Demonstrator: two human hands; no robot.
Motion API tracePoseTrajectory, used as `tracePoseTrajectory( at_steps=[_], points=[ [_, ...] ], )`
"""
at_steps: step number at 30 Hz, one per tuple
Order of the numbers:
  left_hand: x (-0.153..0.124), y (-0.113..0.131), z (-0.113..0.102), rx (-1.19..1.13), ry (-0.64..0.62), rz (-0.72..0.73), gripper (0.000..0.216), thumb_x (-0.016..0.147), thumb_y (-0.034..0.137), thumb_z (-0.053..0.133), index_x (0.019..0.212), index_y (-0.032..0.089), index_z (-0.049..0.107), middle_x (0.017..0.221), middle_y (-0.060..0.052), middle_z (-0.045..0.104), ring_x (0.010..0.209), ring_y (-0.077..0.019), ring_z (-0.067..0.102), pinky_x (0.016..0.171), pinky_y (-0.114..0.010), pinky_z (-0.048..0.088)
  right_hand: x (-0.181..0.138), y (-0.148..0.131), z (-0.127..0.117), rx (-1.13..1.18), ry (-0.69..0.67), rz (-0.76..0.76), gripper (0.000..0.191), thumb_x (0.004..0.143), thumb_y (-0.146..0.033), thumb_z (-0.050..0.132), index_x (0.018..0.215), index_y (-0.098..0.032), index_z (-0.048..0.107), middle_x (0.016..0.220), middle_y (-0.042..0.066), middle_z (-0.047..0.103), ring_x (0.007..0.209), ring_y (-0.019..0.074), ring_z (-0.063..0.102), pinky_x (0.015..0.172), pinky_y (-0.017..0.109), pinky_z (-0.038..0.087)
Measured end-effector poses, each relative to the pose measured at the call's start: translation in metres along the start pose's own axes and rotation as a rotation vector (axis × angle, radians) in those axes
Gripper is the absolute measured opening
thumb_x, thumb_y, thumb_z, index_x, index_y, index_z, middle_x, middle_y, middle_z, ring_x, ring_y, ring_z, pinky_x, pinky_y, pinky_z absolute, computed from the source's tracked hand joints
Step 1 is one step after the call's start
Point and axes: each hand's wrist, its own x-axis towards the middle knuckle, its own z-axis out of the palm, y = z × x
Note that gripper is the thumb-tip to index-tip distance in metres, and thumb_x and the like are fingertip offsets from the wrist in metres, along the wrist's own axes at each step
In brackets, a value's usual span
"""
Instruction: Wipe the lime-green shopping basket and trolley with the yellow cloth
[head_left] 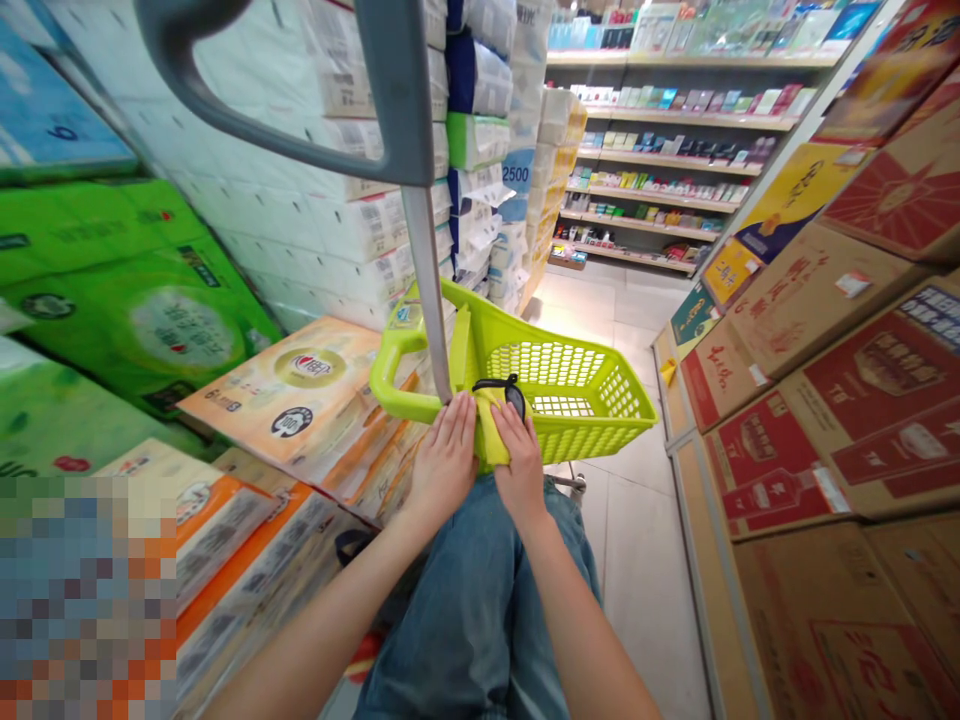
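Note:
A lime-green plastic shopping basket [592, 400] stands on the floor in front of my knees, with a tall grey pull handle [390, 110] rising from its near edge. My left hand [444, 455] rests flat on the basket's near rim beside the handle's metal rod [427, 290]. My right hand [517, 450] presses on a yellow-green folded piece with a black strap [501, 388] at the same rim. The basket's inside looks bare. My jeans-clad legs [480, 600] are below the hands.
Stacked tissue packs, white [330, 200], green [135, 310] and orange [300, 390], fill the left side. Red-printed cardboard cartons [825, 400] line the right. A tiled aisle [622, 320] runs ahead to shelves of small goods [675, 150].

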Motion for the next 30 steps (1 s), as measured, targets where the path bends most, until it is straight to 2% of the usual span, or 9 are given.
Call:
tracePoseTrajectory(
  at_steps=[3,7,11,13,16,20,23,26,30],
  points=[
    [0.001,0.001,-0.001,0.009,-0.017,-0.01,0.077,0.082,0.018,0.046,0.152,-0.001,0.02,0.16,-0.017,0.026,0.152,-0.0243,0.015,0.124,-0.041,0.018,-0.01,0.036,-0.016,-0.058,0.014,0.022,0.081,0.068,-0.002,0.037,0.146,-0.024,0.045,0.152,0.002,0.045,0.145,0.0168,0.035,0.123,0.045,0.023],
    [0.001,0.002,-0.001,0.02,-0.017,-0.019,0.077,0.083,0.019,0.046,0.153,-0.001,0.019,0.16,-0.017,0.026,0.152,-0.0243,0.015,0.124,-0.041,0.017,-0.024,0.086,-0.041,-0.139,0.084,0.132,0.083,0.065,-0.003,0.037,0.144,-0.023,0.047,0.15,0.003,0.049,0.145,0.0195,0.034,0.121,0.049,0.025],
    [0.003,0.004,-0.001,0.023,-0.005,-0.034,0.07,0.087,0.017,0.043,0.151,-0.002,0.023,0.159,-0.017,0.029,0.151,-0.0238,0.018,0.125,-0.04,0.017,-0.032,0.11,-0.055,-0.172,0.111,0.21,0.085,0.062,-0.003,0.037,0.143,-0.024,0.048,0.15,0.003,0.049,0.146,0.0209,0.034,0.121,0.052,0.024],
    [0.003,0.005,0.0,0.022,0.006,-0.042,0.067,0.089,0.017,0.041,0.151,-0.002,0.024,0.158,-0.017,0.03,0.151,-0.0237,0.019,0.124,-0.04,0.017,-0.029,0.105,-0.05,-0.178,0.141,0.245,0.084,0.061,-0.003,0.038,0.143,-0.022,0.049,0.15,0.005,0.048,0.146,0.0223,0.034,0.121,0.053,0.024],
    [0.004,0.005,0.0,0.018,0.015,-0.046,0.065,0.092,0.019,0.039,0.151,-0.002,0.023,0.158,-0.017,0.031,0.151,-0.0238,0.02,0.124,-0.04,0.018,-0.017,0.077,-0.033,-0.167,0.176,0.277,0.081,0.063,-0.002,0.039,0.141,-0.018,0.051,0.149,0.008,0.05,0.145,0.0244,0.034,0.121,0.053,0.024],
    [0.003,0.005,-0.002,0.024,0.009,-0.043,0.062,0.094,0.023,0.039,0.15,-0.003,0.027,0.158,-0.018,0.031,0.15,-0.0247,0.021,0.124,-0.041,0.019,0.001,0.021,-0.008,-0.041,0.068,0.14,0.081,0.062,-0.001,0.041,0.141,-0.02,0.052,0.147,0.005,0.051,0.144,0.022,0.037,0.123,0.051,0.021],
    [0.002,0.003,-0.003,0.029,-0.004,-0.021,0.062,0.094,0.025,0.04,0.149,-0.002,0.029,0.158,-0.018,0.03,0.15,-0.0255,0.02,0.124,-0.041,0.02,0.008,-0.005,-0.001,0.05,0.005,0.042,0.081,0.063,-0.002,0.042,0.141,-0.02,0.051,0.149,0.003,0.049,0.144,0.0198,0.036,0.123,0.046,0.022],
    [0.002,0.003,-0.003,0.03,-0.001,-0.024,0.064,0.093,0.023,0.041,0.151,-0.001,0.027,0.159,-0.016,0.03,0.151,-0.0238,0.019,0.124,-0.04,0.02,0.005,0.002,-0.006,0.062,-0.033,0.027,0.079,0.066,-0.003,0.04,0.142,-0.021,0.05,0.15,0.003,0.048,0.144,0.0184,0.037,0.123,0.044,0.023],
    [0.003,0.004,-0.002,0.033,0.011,-0.033,0.067,0.092,0.021,0.041,0.153,0.0,0.021,0.159,-0.016,0.028,0.151,-0.0231,0.019,0.124,-0.041,0.021,-0.007,0.047,-0.023,-0.015,-0.007,0.07,0.078,0.068,-0.004,0.039,0.143,-0.023,0.049,0.15,0.003,0.047,0.144,0.0178,0.037,0.122,0.045,0.024]
  ],
)
